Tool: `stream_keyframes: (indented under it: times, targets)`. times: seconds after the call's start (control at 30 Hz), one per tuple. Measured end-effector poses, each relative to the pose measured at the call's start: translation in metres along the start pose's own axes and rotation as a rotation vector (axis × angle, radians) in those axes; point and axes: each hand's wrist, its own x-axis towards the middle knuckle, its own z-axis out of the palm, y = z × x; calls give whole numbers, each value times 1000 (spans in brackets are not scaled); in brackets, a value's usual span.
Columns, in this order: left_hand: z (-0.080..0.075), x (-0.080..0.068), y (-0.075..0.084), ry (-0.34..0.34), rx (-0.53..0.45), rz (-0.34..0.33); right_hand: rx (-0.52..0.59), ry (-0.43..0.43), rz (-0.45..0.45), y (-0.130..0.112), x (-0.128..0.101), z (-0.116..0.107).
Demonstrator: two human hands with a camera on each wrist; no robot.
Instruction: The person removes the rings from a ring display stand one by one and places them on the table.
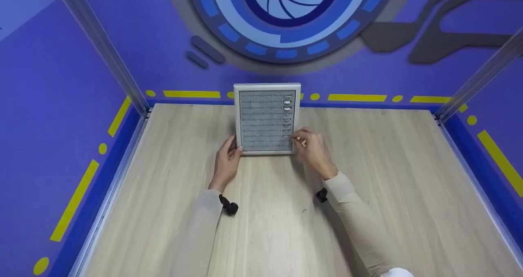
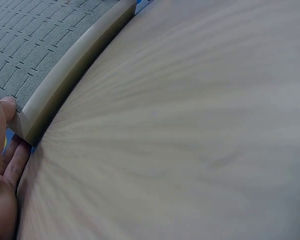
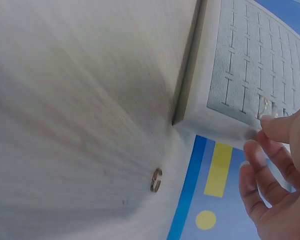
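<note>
A ring display tray (image 1: 267,121) with a pale frame and grey slotted padding stands steeply tilted at the back of the table. My left hand (image 1: 226,162) grips its lower left corner, thumb on the front of the frame (image 2: 65,80) and fingers behind it. Several rings (image 1: 287,108) sit in the slots of the rightmost column. Low in that column, my right hand (image 1: 312,148) pinches a small gold-coloured ring (image 3: 263,106) at a slot, thumb and index finger close together. The fingertips partly hide this ring. The other right fingers are loosely bent.
Another ring (image 3: 156,180) lies on the wooden table (image 1: 367,166), to the right of the tray near the back wall. Blue printed walls (image 1: 143,44) with yellow markings enclose the table, with metal posts (image 1: 106,52) at the back corners.
</note>
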Motion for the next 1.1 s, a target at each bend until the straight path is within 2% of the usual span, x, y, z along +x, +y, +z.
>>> stream_keyframes:
  times: [0.2, 0.3, 0.47, 0.67, 0.83, 1.1]
  targets:
    - [-3, -3, -1, 10, -1, 1, 12, 26, -11, -9, 2, 14]
    - [-3, -3, 0, 9, 3, 2, -6, 22, 12, -12, 2, 18]
    - [-2, -3, 0, -2, 3, 5, -35, 28, 51, -14, 3, 21]
    - [0, -1, 0, 3, 11, -5, -59, 44, 38, -15, 4, 22]
    - [0, 0, 1, -1, 15, 12, -49, 34, 31, -15, 5, 22]
    - [0, 0, 1, 5, 19, -11, -34, -16, 67, -16, 5, 19]
